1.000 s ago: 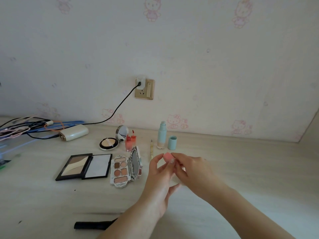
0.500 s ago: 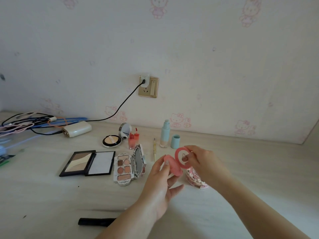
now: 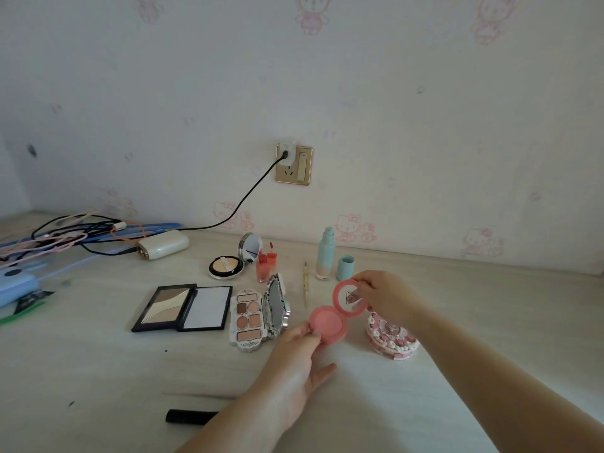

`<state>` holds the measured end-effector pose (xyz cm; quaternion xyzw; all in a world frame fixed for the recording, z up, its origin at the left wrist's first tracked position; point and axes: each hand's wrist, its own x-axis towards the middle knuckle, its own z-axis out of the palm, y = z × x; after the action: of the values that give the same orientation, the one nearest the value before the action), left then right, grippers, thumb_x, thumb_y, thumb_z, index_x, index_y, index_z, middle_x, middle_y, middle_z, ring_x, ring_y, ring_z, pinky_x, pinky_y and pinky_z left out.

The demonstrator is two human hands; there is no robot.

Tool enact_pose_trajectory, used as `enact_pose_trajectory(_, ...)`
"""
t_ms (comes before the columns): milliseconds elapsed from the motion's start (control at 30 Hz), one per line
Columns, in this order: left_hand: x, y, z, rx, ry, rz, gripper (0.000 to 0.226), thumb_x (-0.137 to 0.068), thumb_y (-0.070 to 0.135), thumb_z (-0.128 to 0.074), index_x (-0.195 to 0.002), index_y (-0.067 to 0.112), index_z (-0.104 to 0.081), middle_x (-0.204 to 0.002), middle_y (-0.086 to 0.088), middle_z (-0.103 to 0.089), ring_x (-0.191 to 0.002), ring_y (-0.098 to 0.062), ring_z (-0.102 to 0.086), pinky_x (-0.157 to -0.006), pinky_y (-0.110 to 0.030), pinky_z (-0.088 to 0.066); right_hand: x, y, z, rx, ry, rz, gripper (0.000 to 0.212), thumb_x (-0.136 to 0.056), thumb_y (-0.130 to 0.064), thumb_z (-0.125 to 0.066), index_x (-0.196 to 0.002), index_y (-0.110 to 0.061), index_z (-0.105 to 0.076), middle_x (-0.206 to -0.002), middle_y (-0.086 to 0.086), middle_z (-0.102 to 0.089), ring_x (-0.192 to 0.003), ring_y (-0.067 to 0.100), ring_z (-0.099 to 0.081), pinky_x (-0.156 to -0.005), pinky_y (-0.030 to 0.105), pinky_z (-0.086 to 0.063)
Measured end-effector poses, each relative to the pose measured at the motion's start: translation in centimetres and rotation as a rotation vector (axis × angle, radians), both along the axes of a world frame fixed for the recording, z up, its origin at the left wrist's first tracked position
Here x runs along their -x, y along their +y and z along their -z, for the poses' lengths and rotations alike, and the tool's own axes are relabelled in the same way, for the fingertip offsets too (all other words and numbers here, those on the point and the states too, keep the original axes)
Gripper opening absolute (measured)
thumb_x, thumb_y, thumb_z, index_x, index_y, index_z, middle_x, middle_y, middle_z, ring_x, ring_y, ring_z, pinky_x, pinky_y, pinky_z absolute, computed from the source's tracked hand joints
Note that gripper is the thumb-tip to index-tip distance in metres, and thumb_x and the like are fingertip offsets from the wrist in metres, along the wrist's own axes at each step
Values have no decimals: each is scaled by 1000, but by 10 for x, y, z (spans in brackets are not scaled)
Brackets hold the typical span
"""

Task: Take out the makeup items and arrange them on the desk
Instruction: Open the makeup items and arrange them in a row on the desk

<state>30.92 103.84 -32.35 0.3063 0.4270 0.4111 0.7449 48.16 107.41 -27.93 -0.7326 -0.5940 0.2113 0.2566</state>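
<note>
A round pink blush compact (image 3: 329,323) lies open just above the desk, its lid (image 3: 349,298) tipped up and back. My left hand (image 3: 295,364) pinches the base at its near left edge. My right hand (image 3: 385,297) holds the lid's far rim. Laid out to the left are a black contour palette (image 3: 181,308), an ornate eyeshadow palette (image 3: 258,313), a round powder compact (image 3: 227,267), a red lip tint (image 3: 266,266), a thin pencil (image 3: 306,282), and a pale blue bottle (image 3: 326,255) beside its cap (image 3: 345,268).
A frilly pink cake-shaped case (image 3: 390,336) sits under my right wrist. A black tube (image 3: 189,416) lies near the front edge. Cables, a white power bank (image 3: 162,244) and blue items crowd the far left. A wall socket (image 3: 293,164) feeds a black cord.
The shut pink compact has been opened; its lid now stands wide and the base has dropped nearer the desk. The camera view has tilted up and shifted.
</note>
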Motion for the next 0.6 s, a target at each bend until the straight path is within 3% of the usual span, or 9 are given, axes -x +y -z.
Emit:
enact_pose_trajectory(100, 6, -4, 1, -33, 39, -9, 16, -96, 7, -48, -97, 17, -61, -116, -6, -62, -115, -18, -55, -75, -38, -52, 6, 7, 1, 45, -64, -10, 31, -92, -12, -38, -106, -13, -65, -82, -10, -65, -57, 4, -53, -56, 23, -42)
enact_pose_trajectory(200, 10, -6, 0, -47, 45, -1, 20, -94, 4, -49, -87, 17, -63, -107, -4, -64, -107, -17, -56, -84, -41, -50, 10, 12, 5, 86, -105, -29, 32, -91, -10, -38, -110, -9, -64, -98, 1, -69, -58, 1, -50, -55, 20, -41)
enact_pose_trajectory(267, 10, -6, 0, -50, 47, 7, 23, -92, 2, -49, -85, 18, -63, -105, -4, -65, -107, -18, -56, -85, -42, -49, 11, 15, 9, 89, -91, -24, 31, -91, -9, -38, -108, -8, -64, -104, 2, -71, -62, 3, -54, -67, 25, -47)
enact_pose_trajectory(367, 8, -3, 1, -55, 59, -3, 25, -90, 0, -50, -82, 18, -64, -106, -6, -65, -110, -21, -57, -88, -43, -49, 11, 20, 14, 92, -129, -15, 30, -90, -13, -38, -101, -11, -66, -104, 3, -71, -84, 16, -64, -82, 34, -52)
enact_pose_trajectory(500, 4, 0, 5, -68, 86, -29, 27, -89, 2, -51, -92, 23, -68, -118, -2, -62, -116, -19, -54, -95, -42, -46, 10, 25, 16, 112, -116, -20, 27, -92, -15, -42, -100, -8, -67, -104, 7, -69, -92, 22, -63, -82, 34, -49)
enact_pose_trajectory(600, 1, 0, 5, -72, 93, -67, 26, -89, 2, -50, -94, 22, -65, -115, 0, -59, -105, -14, -54, -96, -40, -45, 11, 26, 17, 106, -54, -25, 28, -92, -13, -41, -100, -2, -66, -105, 10, -69, -93, 25, -64, -83, 35, -49)
